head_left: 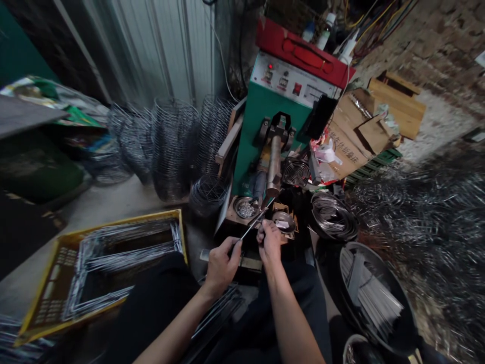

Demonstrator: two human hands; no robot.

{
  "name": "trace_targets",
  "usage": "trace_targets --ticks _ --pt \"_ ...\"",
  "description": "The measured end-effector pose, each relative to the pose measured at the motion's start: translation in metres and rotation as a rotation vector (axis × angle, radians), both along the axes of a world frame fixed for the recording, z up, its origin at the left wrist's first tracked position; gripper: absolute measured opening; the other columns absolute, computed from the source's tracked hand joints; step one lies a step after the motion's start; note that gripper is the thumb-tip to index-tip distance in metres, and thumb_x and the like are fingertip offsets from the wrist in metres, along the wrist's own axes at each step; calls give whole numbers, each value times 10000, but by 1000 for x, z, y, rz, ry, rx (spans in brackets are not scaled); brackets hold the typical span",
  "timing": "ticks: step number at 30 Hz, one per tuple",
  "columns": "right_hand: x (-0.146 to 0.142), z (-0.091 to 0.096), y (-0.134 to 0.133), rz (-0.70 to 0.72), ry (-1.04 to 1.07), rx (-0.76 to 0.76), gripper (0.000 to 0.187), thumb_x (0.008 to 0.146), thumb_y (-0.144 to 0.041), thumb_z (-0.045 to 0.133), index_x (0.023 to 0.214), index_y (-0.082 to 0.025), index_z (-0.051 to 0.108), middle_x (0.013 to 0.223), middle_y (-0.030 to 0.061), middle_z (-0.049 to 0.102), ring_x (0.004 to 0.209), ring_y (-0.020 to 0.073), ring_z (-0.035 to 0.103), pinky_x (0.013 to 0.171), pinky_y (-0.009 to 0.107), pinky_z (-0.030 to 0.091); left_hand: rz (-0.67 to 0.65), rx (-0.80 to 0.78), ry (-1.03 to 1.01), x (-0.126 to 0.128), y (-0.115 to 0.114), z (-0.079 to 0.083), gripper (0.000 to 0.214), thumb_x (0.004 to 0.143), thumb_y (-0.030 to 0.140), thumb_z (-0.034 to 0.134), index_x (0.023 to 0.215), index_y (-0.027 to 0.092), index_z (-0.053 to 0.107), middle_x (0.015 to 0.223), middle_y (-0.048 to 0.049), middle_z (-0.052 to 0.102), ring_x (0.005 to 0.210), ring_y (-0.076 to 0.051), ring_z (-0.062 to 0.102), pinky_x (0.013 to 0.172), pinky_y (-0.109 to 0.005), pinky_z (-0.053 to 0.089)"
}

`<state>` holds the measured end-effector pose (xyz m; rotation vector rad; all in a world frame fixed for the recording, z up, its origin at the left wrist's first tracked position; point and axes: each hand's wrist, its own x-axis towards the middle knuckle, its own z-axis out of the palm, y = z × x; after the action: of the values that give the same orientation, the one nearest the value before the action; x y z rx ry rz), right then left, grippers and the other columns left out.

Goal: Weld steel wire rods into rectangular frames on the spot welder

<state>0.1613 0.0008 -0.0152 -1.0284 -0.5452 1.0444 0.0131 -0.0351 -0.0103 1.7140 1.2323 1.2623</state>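
Observation:
My left hand (222, 264) is closed around the near end of a thin metal rod (253, 226) that slants up toward the machine. My right hand (270, 240) is pinched shut near the rod's far part; what its fingertips hold is too small to make out. Both hands sit just in front of a green and red bench machine (282, 101), below its brown vertical electrode arm (274, 164). A small round dish of tiny metal pieces (245, 207) lies left of the rod tip. Another small dish (284, 221) lies right of my right hand.
A yellow crate (56, 273) of bent wire frames lies at the left. Stacks of round wire guards (170, 141) stand behind it. Coiled wire (333, 215) and a black tub of straight rods (373, 293) sit at the right. Cardboard boxes (371, 126) lean by the brick wall.

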Motion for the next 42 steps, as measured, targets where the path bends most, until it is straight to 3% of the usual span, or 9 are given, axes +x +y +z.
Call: trace_targets --ticks 15,30,37,42 --pt "5 2 11 -2 7 -3 356 687 -424 762 683 -181 501 536 -90 462 384 15 309 369 149 220 18 8 28 6 9 4 234 949 307 497 849 177 664 710 -11 675 633 -153 624 631 -244 437" --pt "10 3 16 46 78 -30 341 683 -395 792 719 -173 536 533 -87 490 378 14 322 356 147 214 1 5 44 3 16 7 216 946 309 524 839 179 659 624 24 613 539 -117 537 565 -220 395" --pt "15 7 14 48 -83 -47 378 682 -469 780 693 -180 537 498 -86 483 369 29 345 352 156 228 -23 -1 35 2 19 8 225 941 314 516 836 180 662 680 -2 668 592 -135 587 600 -227 424" --pt "21 10 17 -2 -161 -40 387 686 -496 765 674 -182 539 470 -96 446 362 31 329 350 158 232 -71 13 -1 4 33 7 263 933 335 516 786 170 659 656 -3 651 604 -139 575 612 -232 427"
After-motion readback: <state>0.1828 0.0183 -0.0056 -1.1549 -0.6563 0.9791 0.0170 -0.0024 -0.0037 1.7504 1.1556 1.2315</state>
